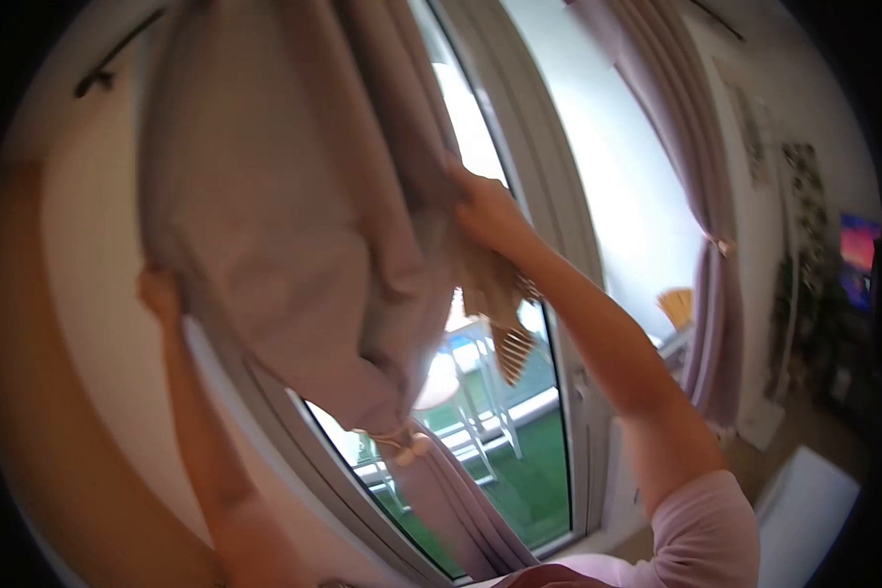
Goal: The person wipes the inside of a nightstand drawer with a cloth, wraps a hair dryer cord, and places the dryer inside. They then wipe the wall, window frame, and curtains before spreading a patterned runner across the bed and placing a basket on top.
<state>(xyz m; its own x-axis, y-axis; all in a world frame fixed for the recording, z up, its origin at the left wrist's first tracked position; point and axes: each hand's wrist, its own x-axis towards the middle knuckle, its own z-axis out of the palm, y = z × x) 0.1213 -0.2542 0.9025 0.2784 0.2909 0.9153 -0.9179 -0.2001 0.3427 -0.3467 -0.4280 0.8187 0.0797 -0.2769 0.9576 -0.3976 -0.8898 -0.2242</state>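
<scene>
A mauve-beige curtain (274, 225) hangs bunched in front of me, puffed out above its tieback (409, 448). My left hand (161, 293) is closed on the curtain's left edge. Higher up and to the right, my right hand (490, 214) grips the opposite edge, its fingers partly hidden by the fabric. Both arms are raised, with the cloth spread between them. Below the tieback, the gathered lower curtain (461, 519) falls in narrow folds.
Behind the curtain stands a glass door in a grey frame (549, 127). Through the glass show a white stool (441, 382) and green flooring (534, 480). A second tied curtain (701, 196) hangs at the right, near a lit screen (860, 257). A wall (93, 216) lies to my left.
</scene>
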